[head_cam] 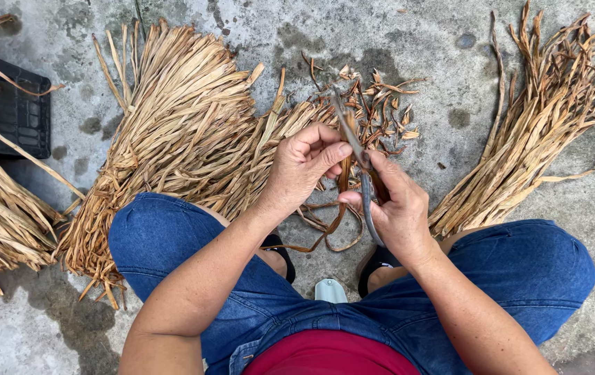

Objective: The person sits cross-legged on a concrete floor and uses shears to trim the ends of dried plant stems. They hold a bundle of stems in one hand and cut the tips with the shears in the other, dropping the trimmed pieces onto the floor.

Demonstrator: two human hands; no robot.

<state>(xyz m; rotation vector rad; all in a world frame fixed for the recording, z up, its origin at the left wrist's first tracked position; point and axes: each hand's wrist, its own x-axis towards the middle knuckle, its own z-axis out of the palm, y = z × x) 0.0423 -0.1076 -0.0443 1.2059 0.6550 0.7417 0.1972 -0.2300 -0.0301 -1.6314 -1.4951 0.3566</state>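
Hands meet over the knees: left hand [302, 170] pinches a dried leaf strip [343, 182] between thumb and curled fingers; right hand [398, 208] is closed around a grey-handled blade [365, 201], which touches the strip. Trimmed scraps [381, 104] lie just beyond the hands, a big dried-leaf bundle [172, 118] left of the left hand, another bundle [540, 132] right of the right hand.

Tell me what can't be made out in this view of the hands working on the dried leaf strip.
Head view only:
- Tool in the right hand: its handle is wrapped by the fingers, so its kind is unclear.
- Strip pinched by the left hand: the gripped part is covered.
- Black crate: cut off by the left edge.
- Pale object between the knees: mostly hidden by the jeans.
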